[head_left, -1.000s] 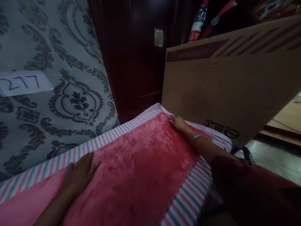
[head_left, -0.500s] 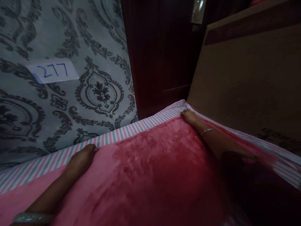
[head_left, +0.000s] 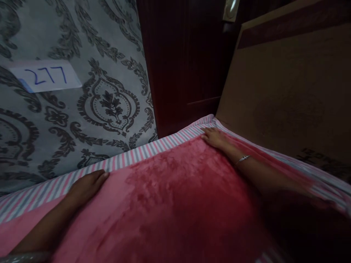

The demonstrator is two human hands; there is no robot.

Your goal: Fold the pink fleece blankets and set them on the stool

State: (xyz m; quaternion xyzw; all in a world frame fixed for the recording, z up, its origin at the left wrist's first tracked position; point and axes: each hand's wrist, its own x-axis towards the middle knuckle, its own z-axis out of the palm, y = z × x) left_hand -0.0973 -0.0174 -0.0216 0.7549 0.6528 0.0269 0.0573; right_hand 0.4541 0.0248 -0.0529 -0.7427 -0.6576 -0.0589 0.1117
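A plush pink blanket (head_left: pixel 170 197) lies spread over a pink, grey and white striped sheet (head_left: pixel 142 151). My left hand (head_left: pixel 86 184) rests flat on the blanket's far edge, fingers stretched toward the stripes. My right hand (head_left: pixel 215 138) lies flat at the blanket's far right corner, fingers apart, a thin bracelet on the wrist. Neither hand holds anything.
Grey patterned wallpaper (head_left: pixel 82 73) with a paper label reading 277 (head_left: pixel 46 76) stands behind the bed. A dark wooden panel (head_left: pixel 186 62) fills the corner. A large cardboard box (head_left: pixel 290 84) leans right beside the bed's right edge.
The view has moved closer to the wall corner. My left hand slid up to the blanket's far edge. My right hand stays at the far right corner.
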